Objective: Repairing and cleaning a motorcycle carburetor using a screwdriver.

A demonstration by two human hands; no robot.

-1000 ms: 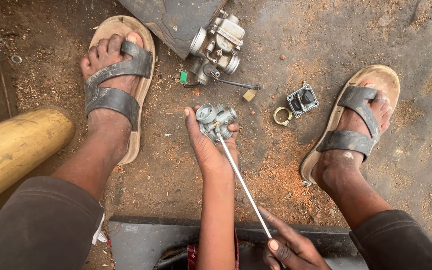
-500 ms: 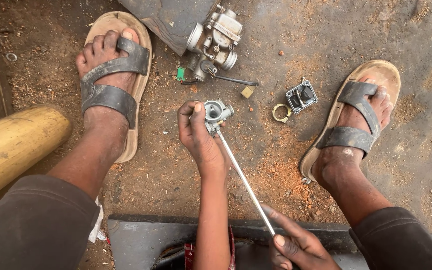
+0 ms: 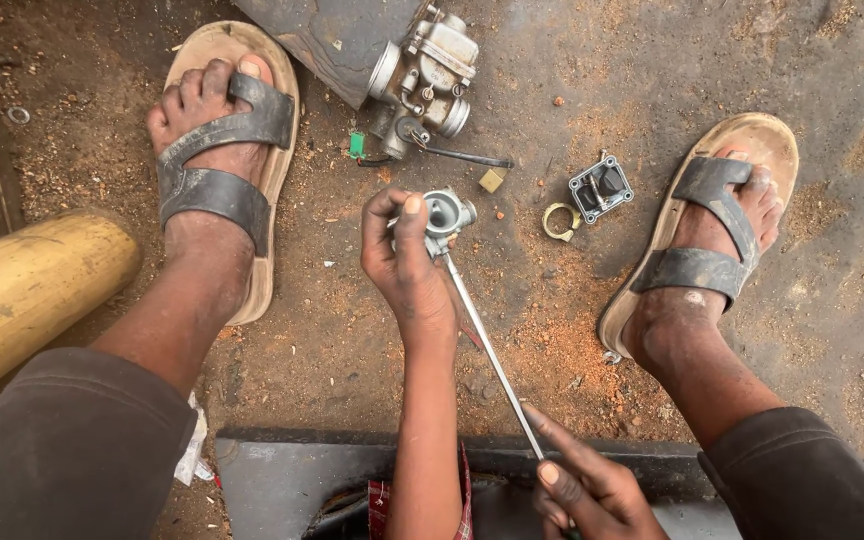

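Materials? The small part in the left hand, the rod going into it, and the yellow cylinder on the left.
Small part in the left hand: looks like cast metal, dull silver-grey. Rod held by the right hand: probably steel, thin, straight, bright glint. Yellow cylinder: unclear, wood or painted metal; scuffed matte surface.

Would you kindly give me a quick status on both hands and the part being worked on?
Left hand gripping small metal carburetor part. Right hand holding long screwdriver, tip at the part. Larger carburetor on ground beyond, clear of the work.
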